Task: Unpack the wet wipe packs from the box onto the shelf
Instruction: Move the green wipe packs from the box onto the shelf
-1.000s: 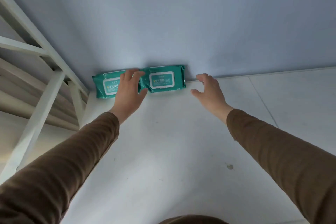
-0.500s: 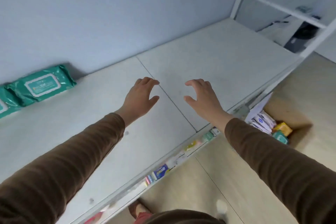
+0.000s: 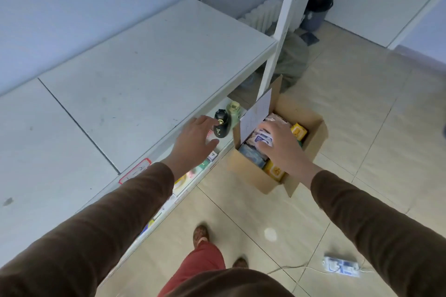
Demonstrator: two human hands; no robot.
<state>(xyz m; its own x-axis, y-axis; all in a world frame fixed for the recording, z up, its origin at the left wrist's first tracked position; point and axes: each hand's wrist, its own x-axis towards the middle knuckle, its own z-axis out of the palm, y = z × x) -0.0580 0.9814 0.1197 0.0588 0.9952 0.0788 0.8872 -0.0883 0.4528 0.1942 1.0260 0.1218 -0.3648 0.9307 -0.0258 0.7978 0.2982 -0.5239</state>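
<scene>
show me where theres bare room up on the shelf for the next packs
The whole top shelf in view is bare, from the wall to the front edge and right to the white post. Crowded: the lower shelf under the left hand, with bottles, and the box under the right hand.

Long brown sleeves (image 3: 96, 224) cover both arms, above rust-red trousers (image 3: 193, 270) and brown shoes (image 3: 200, 234).

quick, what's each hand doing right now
Left hand: open, empty, over the shelf edge.
Right hand: open, reaching over the packs in the box; no grip yet.
</scene>
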